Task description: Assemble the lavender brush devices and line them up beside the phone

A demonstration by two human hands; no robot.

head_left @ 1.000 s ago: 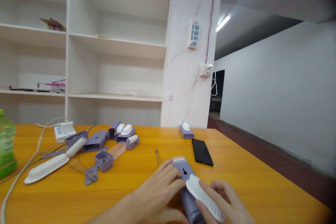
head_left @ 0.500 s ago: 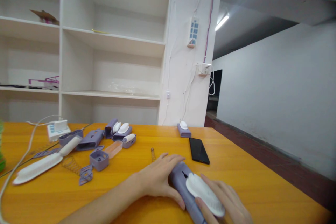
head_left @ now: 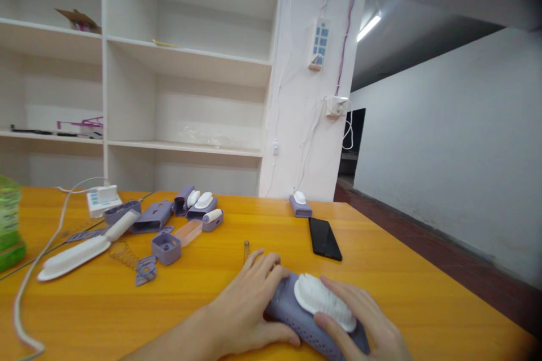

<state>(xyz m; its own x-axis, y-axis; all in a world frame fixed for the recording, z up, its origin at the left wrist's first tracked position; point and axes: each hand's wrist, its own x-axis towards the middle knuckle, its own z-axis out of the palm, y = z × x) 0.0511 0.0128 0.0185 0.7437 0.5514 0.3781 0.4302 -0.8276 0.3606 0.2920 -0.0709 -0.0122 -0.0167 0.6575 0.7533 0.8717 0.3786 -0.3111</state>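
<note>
Left hand (head_left: 249, 307), palm down, cupped over the near-left side of one purple housing (head_left: 296, 316), fingers spread along its top edge and thumb against its lower side. Right hand (head_left: 364, 321), curled around the housing's right end, fingertips pressing one white ribbed insert (head_left: 324, 303) that sits on top of the housing. Both hands thus hold the same piece, which rests on the orange counter (head_left: 423, 293) at the near middle, directly before the person.

Just beyond the left hand's fingertips: one small coil spring (head_left: 246, 249), lying free on the counter. Right of it, well apart from the hands: one black phone (head_left: 324, 238), face up. Beyond the phone, near the white pillar: one small purple base with a white cap (head_left: 300, 205).

Left half of the counter: a loose group of purple parts, among them one open square box (head_left: 166, 248), one clear rectangular piece (head_left: 188, 232), one flat clip-like piece (head_left: 146, 271) and one larger coil spring (head_left: 125, 254). One long white brush-shaped part (head_left: 80, 249) lies slanted beside them. One white cable (head_left: 38, 262) curves across the far-left counter to one white power strip (head_left: 102, 199). One green bottle (head_left: 9, 231) stands at the left edge, partly cut off.

Behind the counter: white shelving (head_left: 186, 62). A second power strip (head_left: 320, 44) hangs on the pillar.
</note>
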